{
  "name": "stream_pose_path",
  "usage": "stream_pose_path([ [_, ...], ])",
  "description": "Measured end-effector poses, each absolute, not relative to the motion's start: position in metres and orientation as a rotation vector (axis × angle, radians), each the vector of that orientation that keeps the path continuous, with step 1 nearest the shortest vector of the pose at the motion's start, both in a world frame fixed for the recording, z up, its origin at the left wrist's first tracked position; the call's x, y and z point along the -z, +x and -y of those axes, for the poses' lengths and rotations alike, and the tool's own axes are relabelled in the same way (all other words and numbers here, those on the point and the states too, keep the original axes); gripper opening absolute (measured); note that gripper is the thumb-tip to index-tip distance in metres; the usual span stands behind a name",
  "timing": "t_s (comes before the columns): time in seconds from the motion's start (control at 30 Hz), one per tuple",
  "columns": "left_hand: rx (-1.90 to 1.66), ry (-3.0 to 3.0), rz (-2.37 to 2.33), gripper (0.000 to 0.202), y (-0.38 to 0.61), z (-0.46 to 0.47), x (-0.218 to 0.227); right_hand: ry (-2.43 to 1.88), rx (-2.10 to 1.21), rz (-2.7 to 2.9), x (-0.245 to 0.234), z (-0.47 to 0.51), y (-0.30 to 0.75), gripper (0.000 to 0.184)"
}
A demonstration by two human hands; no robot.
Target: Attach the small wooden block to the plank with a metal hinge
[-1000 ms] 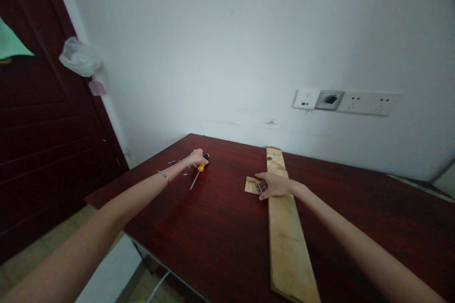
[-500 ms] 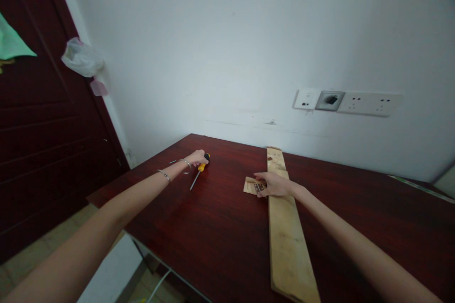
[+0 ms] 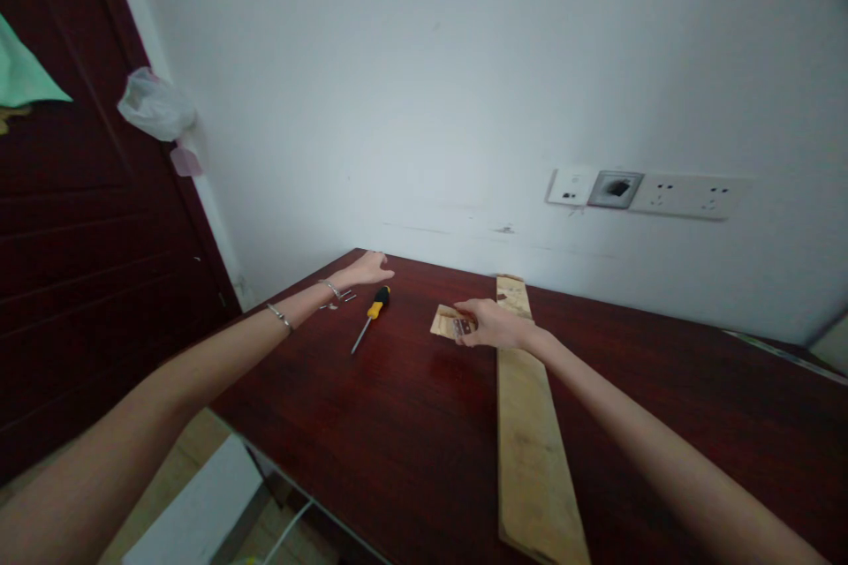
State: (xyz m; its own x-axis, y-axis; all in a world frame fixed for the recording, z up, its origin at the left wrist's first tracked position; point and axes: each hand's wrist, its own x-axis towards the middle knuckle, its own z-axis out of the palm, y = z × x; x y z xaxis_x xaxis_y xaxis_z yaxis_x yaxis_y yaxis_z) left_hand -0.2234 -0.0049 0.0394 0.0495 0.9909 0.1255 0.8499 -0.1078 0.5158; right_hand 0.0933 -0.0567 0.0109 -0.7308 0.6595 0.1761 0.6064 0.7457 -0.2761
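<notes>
A yellow-and-black screwdriver [image 3: 371, 317] lies on the dark red table [image 3: 411, 424]. My left hand [image 3: 367, 267] hovers just above and behind it, fingers stretched out, holding nothing. A few small screws [image 3: 336, 300] lie by my left wrist. My right hand [image 3: 491, 323] is closed on a small wooden block [image 3: 442, 320] with a metal hinge [image 3: 463, 327] on it, raised a little off the table. A long pale plank [image 3: 526, 424] lies lengthwise under my right forearm.
The table stands against a white wall with a row of sockets [image 3: 646, 191]. A dark wooden door [image 3: 72, 221] is at the left, with a plastic bag [image 3: 155, 106] hanging on it. The table's near-left edge [image 3: 278, 459] drops to the floor.
My left hand has let go of the screwdriver and lifted away toward the wall. My right hand has moved the block with the hinge to the left and up from the table.
</notes>
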Motion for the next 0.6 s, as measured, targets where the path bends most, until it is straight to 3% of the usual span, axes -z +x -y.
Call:
stream_pose_path([
  [0.27,-0.531,1.682,-1.345,0.049,-0.217,0.052,-0.056,-0.665,-0.202,2.593,-0.038,0.059,0.025,0.041],
  [0.6,-0.701,1.258,-1.224,0.023,-0.248,0.064,-0.033,-0.483,-0.294,2.542,-0.022,0.056,-0.025,0.049],
])
